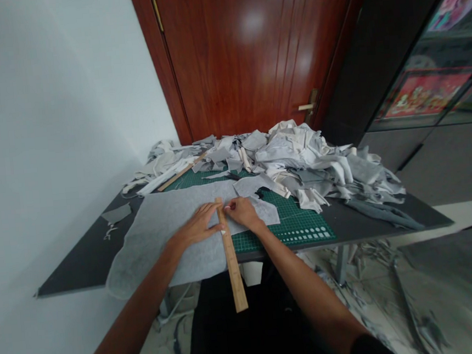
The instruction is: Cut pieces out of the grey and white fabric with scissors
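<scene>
A wooden ruler [234,271] lies across a pale grey-white sheet of fabric [154,234], its near end sticking out past the table edge. My left hand [201,224] presses on the ruler and the sheet with fingers stretched and thumb spread. Just right of the ruler, my right hand [242,211] is closed in a pinch at its edge. Whatever those fingertips hold is too small to make out. The fabric covers part of a green cutting mat [302,223] and hangs over the front edge at the left.
A large heap of white and grey fabric scraps [291,144] fills the back and right of the dark table [81,256]. A second wooden strip [181,172] lies at the back left. Behind stands a red-brown door [242,55]; scraps litter the floor.
</scene>
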A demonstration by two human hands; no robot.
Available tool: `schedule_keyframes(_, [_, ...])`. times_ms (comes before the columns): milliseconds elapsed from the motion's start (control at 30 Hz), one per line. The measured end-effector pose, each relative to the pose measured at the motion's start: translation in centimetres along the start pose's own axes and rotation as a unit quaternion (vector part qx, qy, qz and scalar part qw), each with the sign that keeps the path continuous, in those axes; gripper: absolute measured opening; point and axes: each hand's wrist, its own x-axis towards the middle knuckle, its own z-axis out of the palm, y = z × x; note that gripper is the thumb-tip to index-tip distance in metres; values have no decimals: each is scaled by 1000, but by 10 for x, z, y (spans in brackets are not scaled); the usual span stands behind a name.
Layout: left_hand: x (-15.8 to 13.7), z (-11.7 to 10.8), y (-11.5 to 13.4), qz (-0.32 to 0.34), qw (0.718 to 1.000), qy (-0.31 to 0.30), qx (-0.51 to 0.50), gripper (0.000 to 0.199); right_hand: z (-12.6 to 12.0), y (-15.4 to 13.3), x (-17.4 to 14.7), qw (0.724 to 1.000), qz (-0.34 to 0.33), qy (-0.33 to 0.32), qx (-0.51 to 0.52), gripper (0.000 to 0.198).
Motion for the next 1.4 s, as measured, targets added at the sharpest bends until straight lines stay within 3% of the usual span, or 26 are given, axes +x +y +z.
schedule_keyframes(200, [-2, 1, 1, 3, 1000, 6, -2, 63, 3, -11, -5, 998, 30, 0, -56, 24])
schedule_keyframes(467, [-4, -2, 0, -5, 1000, -1, -16, 78, -1, -24, -3, 994, 41, -18, -103, 31])
schedule_keyframes(833, [-2, 3, -10, -12, 1000, -4, -29, 80, -3, -44, -12, 989, 93, -11, -116, 40])
schedule_keyframes(1400, [1, 9, -22, -20, 999, -26, -21, 60, -5, -40, -52, 988, 72, -33, -135, 36])
